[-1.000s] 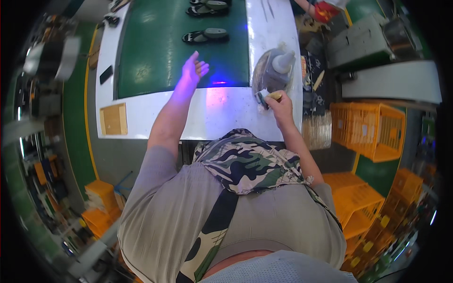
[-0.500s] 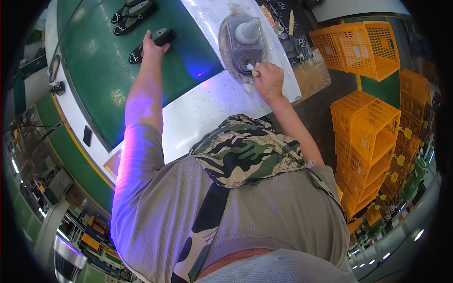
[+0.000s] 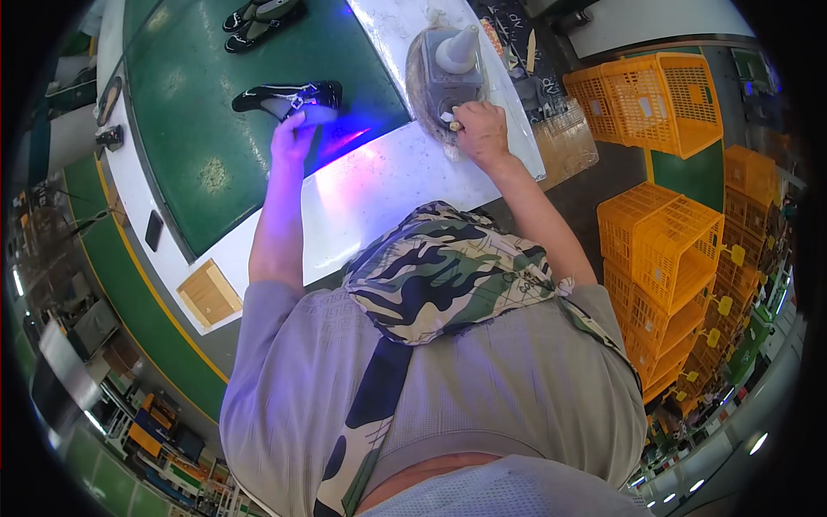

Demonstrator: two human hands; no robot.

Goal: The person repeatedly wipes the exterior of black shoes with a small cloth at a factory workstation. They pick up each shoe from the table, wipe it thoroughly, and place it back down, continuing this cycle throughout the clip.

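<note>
My left hand (image 3: 293,142) is closed on a glossy black strapped shoe (image 3: 267,96), lifted on its side over the green work surface (image 3: 215,164). Purple light falls on the hand and the shoe's heel end. My right hand (image 3: 484,131) pinches a short pale-handled tool (image 3: 455,126) at the near end of a grey container (image 3: 454,86). The tool's working end is hidden. A whitish cone-shaped bottle (image 3: 458,52) stands on that container, which rests on a stained round mat (image 3: 415,73).
More black shoes (image 3: 250,34) lie at the far left of the green surface. A dark phone (image 3: 154,231) and a wooden tray (image 3: 209,293) lie along the white table edge. Orange plastic crates (image 3: 663,250) are stacked at the right.
My left hand has picked up the shoe and turned it, drawing it nearer to me into the purple light. My right hand has shifted slightly left and away from me with the tool.
</note>
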